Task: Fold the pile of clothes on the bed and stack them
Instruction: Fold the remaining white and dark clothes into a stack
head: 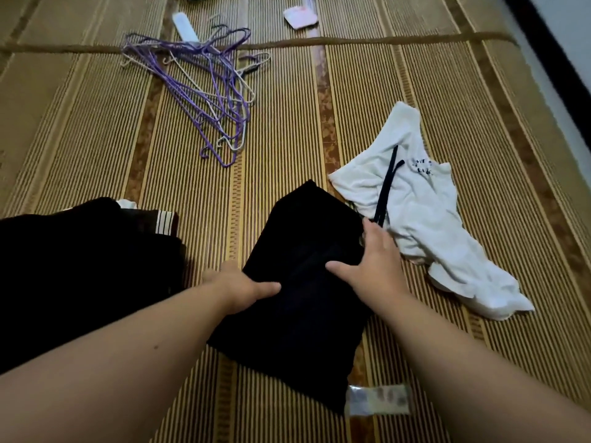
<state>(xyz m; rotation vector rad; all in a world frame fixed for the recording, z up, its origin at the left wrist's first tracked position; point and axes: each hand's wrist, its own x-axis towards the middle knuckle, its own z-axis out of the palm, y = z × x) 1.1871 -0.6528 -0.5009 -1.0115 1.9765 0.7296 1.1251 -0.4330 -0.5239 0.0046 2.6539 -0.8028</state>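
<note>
A folded black garment lies on the bamboo mat right in front of me. My left hand grips its left edge, thumb on top and fingers curled down beside the cloth. My right hand rests on its right edge, thumb spread across the top and fingers lying straight along the side. A stack of dark folded clothes with a striped collar sits to the left. A crumpled white garment with a dark ribbon lies to the right, unfolded.
A tangle of purple and white hangers lies further back on the mat. A white oblong object and a pink-white packet sit at the far edge. A pale label lies near me. The mat's right edge borders a pale strip.
</note>
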